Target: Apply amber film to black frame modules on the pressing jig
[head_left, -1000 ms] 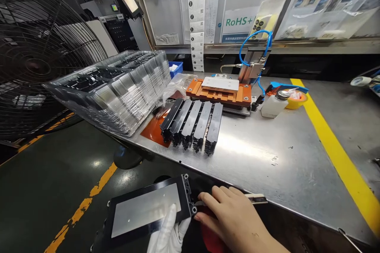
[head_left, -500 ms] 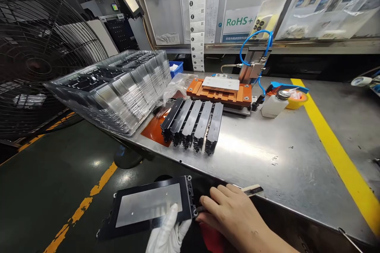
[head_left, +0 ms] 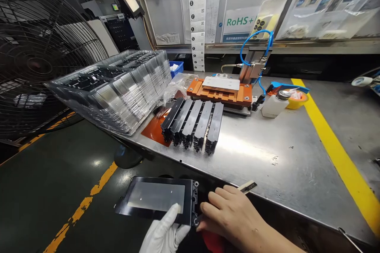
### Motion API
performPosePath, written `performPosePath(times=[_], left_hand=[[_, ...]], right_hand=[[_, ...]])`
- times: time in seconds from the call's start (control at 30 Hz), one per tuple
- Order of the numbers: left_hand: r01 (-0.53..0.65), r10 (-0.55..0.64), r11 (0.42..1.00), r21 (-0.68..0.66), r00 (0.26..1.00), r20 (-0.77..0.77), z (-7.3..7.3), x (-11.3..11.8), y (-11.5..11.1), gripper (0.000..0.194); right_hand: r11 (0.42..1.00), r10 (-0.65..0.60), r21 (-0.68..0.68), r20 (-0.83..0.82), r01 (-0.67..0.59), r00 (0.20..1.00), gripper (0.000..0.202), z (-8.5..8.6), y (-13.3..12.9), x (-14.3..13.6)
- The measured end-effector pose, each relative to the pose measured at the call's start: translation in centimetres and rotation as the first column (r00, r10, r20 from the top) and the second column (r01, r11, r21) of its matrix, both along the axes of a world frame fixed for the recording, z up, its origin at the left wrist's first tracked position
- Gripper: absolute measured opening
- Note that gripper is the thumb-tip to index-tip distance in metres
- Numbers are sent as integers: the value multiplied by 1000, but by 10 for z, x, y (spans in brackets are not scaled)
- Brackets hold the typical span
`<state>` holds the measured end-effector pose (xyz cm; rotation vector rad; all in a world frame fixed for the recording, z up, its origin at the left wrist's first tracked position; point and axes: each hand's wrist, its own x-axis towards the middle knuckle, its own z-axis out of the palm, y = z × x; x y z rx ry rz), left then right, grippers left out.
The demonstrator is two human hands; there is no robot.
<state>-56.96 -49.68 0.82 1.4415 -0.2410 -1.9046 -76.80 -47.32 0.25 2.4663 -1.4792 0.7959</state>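
My left hand [head_left: 166, 227], in a white glove, grips a black rectangular frame panel [head_left: 187, 201] with a grey translucent window. The thumb lies on the window's lower right corner, and the fingers go underneath. Bare and curled, my right hand [head_left: 227, 211] holds a slim pale-handled tool [head_left: 247, 187] whose handle end sticks out beyond the knuckles. Its working end is beside the panel's lower right corner, mostly hidden by the fingers; whether it touches cannot be made out. Both hands are in front of the table edge. Something red shows below my right hand.
Several black parts [head_left: 202, 120] stand in a row on the metal table [head_left: 297, 138]. Behind them is an orange fixture [head_left: 219, 94]. Stacked clear trays [head_left: 118, 102] fill the left end, near a large fan [head_left: 38, 59]. A white bottle [head_left: 275, 104] stands right.
The panel's left end has swung up and to the right, so it lies more level. The tool's handle end has shifted slightly left and up. Both hands keep their hold.
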Motion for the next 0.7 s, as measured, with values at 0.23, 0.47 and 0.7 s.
performPosePath(times=[0.23,0.47,0.7], left_hand=[[111,-108,994,11,984,-139,7,2,-3,6],[114,-101,992,61,977,-186,7,5,-7,11],[39,-55,994,-99,984,-170,0,6,8,19]], right_hand=[[999,37,-6,2,-37,999,53,-2,0,-2],[1000,26,-7,58,-26,998,57,-1,1,-1],[997,-84,9,130,83,988,57,-3,2,0]])
